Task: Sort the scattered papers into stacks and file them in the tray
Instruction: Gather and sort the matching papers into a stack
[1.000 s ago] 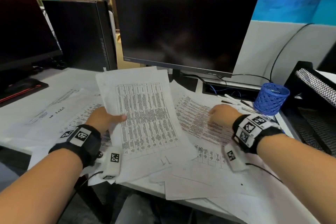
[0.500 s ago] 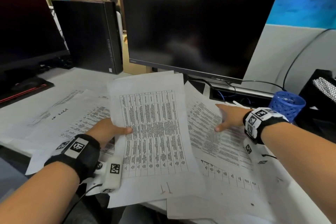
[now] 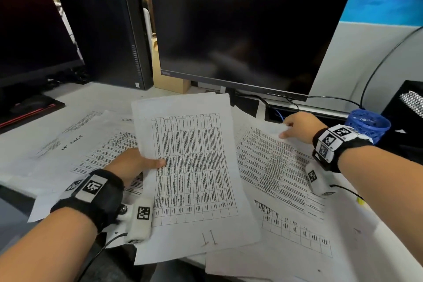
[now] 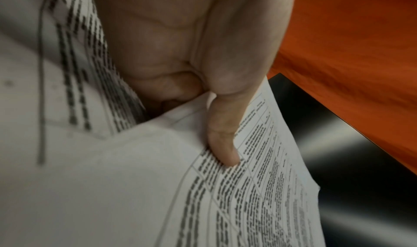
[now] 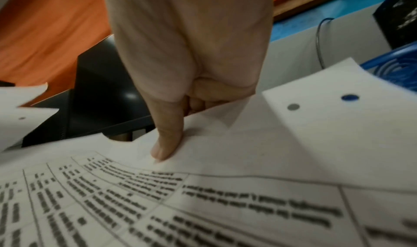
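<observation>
Two grips: left hand (image 3: 131,162) pinches flat table-printed sheet (image 3: 194,167); right hand (image 3: 297,127) pinches thin page (image 3: 272,165).

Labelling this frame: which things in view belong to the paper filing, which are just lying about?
Job:
held sheets
left hand
loose papers
right hand
tray

Lying about:
monitor
computer case
blue cup

The held sheet (image 3: 192,167) lies between the left hand (image 3: 130,165) and the right hand (image 3: 299,127), overlapping papers (image 3: 274,167) under the right hand. Behind both hands stands a monitor (image 3: 240,30); right of the right hand sit a pen cup (image 3: 368,123) and a tray (image 3: 407,112).
</observation>
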